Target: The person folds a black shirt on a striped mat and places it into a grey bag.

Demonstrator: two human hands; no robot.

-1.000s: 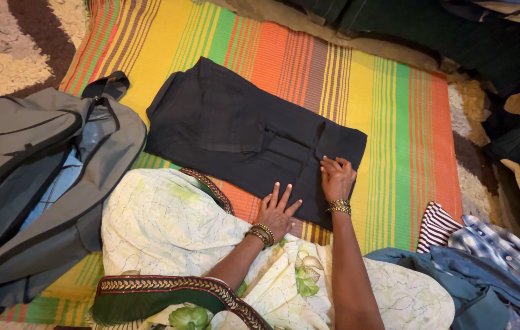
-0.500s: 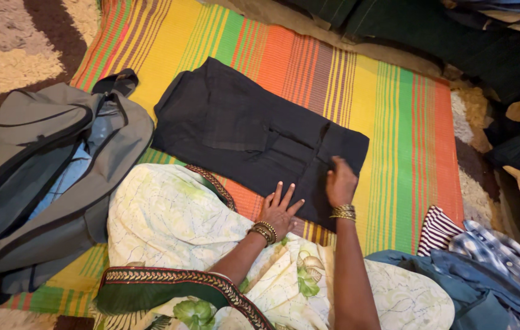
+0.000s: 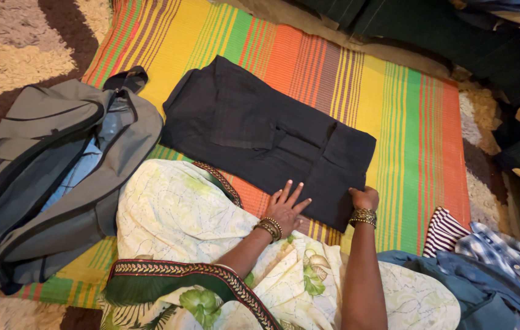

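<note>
The folded black garment (image 3: 266, 137) lies flat on the striped mat (image 3: 394, 104), the left hand (image 3: 285, 208) spread and pressing its near edge to pin it, while the right hand (image 3: 364, 199) curls around the right corner.

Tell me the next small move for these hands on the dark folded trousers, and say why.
Probably lift the right end and fold it over toward the left. The right hand curls around the near right corner of the trousers, while the left hand lies flat on the near edge, pinning the cloth to the striped mat.
</note>
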